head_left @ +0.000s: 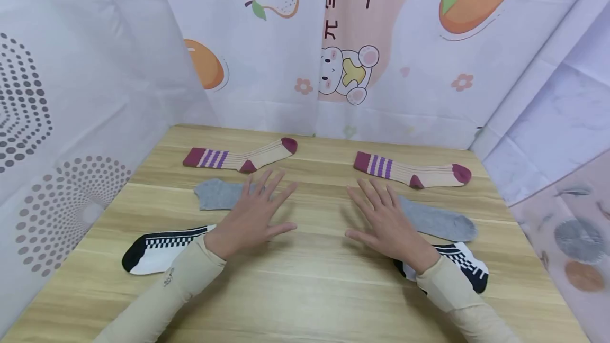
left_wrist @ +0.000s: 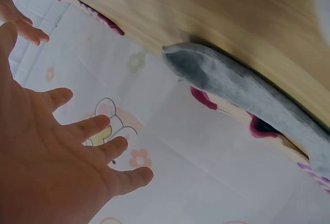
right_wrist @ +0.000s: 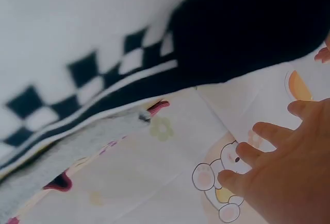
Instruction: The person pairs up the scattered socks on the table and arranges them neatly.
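Observation:
My left hand (head_left: 252,218) is held over the left side of the table, fingers spread and straight, with nothing in it. It partly covers a grey ankle sock (head_left: 215,195); below, the forearm overlaps a white sock with black checks (head_left: 164,250). Likewise spread and holding nothing, my right hand (head_left: 387,221) overlaps the end of a second grey sock (head_left: 440,220). Its wrist hides part of another black-and-white checked sock (head_left: 469,264), which looms close in the right wrist view. Farther back lie two cream socks, left (head_left: 233,159) and right (head_left: 405,172), with maroon toes and purple stripes.
The socks lie in two columns on a wood-grain table (head_left: 305,290). A white curtain with fruit and cartoon prints (head_left: 286,68) hangs along the back edge. Dotted cloth (head_left: 86,120) borders the left side, and patterned cloth (head_left: 562,173) the right.

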Demonstrator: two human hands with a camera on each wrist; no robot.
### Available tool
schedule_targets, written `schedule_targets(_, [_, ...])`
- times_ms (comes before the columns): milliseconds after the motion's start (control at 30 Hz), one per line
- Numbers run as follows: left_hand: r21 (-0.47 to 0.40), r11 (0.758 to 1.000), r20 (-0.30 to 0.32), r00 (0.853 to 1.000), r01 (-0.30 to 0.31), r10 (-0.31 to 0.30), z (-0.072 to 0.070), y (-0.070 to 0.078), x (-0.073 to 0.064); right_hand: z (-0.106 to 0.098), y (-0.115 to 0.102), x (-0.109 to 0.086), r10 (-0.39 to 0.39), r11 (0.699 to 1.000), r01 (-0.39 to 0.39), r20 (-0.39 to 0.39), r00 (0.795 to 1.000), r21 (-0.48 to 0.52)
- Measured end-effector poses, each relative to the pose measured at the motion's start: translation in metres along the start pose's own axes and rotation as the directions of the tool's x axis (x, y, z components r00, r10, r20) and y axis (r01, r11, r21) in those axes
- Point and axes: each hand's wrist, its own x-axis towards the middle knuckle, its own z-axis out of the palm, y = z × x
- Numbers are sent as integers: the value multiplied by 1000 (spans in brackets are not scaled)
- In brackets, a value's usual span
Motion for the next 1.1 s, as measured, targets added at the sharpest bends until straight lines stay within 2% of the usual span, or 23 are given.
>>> schedule_targets(167, [1,1000,-19,1000,2,-2,-4,-9,-6,-1,-3,10,-26,1000,26,0,1000,-8])
schedule_targets(433, [-21,998,33,998,55,-54,-8,-21,-17,-2,-10,31,-62,998,62,38,997,-19])
schedule_targets(633, [-1,997,33,997,72,-72,-11,-32,-23,-1,-14,49,-117,993,118,17,993,-24])
schedule_targets(767, [-18,996,21,996,87,-86,-14,-42,-29,-1,-16,63,-131,991,131,12,991,-7])
schedule_targets(1100, [-90,991,40,995,97,-94,-22,-70,-40,2,-19,89,-133,990,129,71,989,65])
